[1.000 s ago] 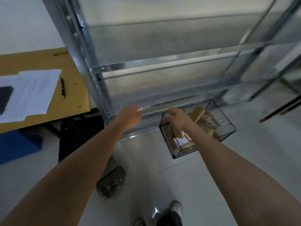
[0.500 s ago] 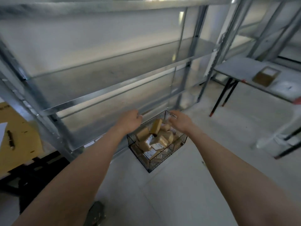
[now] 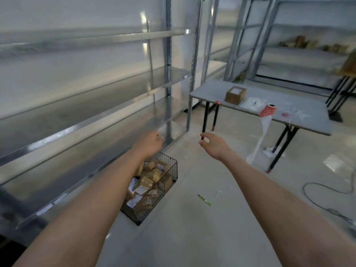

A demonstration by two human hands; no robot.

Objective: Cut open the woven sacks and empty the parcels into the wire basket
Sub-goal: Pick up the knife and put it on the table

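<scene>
The wire basket sits on the floor at lower centre against the foot of the metal shelving, open top up, its long axis running toward the upper right, with brown parcels heaped inside. Above it both arms reach forward, the left hand with fingers loosely bent and the right hand with fingers apart and slightly curled, both holding nothing. At upper right a cardboard box stands on a grey table.
</scene>
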